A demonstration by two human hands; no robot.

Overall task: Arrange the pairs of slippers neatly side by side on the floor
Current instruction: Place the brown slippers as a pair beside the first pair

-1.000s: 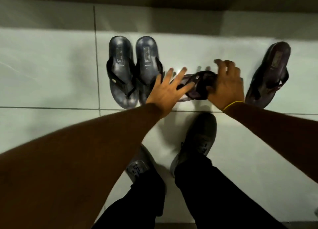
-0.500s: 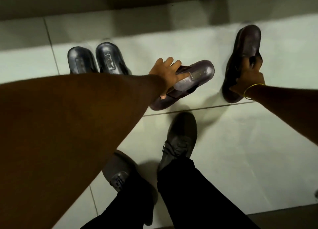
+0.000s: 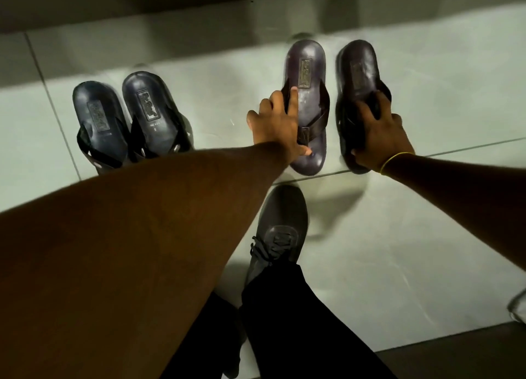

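Observation:
Two dark blue slippers (image 3: 99,122) (image 3: 153,113) lie side by side at the left, heels toward the wall. At the right, two dark brown slippers stand parallel with a narrow gap between them. My left hand (image 3: 277,125) grips the left brown slipper (image 3: 308,76) along its left edge, index finger laid on the sole, thumb near the toe post. The right brown slipper (image 3: 358,65) is held at its strap and toe end by my right hand (image 3: 380,133), which wears a thin yellow band at the wrist.
A pale tiled floor (image 3: 427,236) runs to a dark wall base (image 3: 113,5) behind the slippers. My own grey laced shoe (image 3: 280,230) stands just in front of the brown pair. A dark strip edges the floor at the lower right.
The left brown slipper has been swung from slanting to straight and shifted right beside the other one. The right brown slipper has also been straightened. The camera has shifted.

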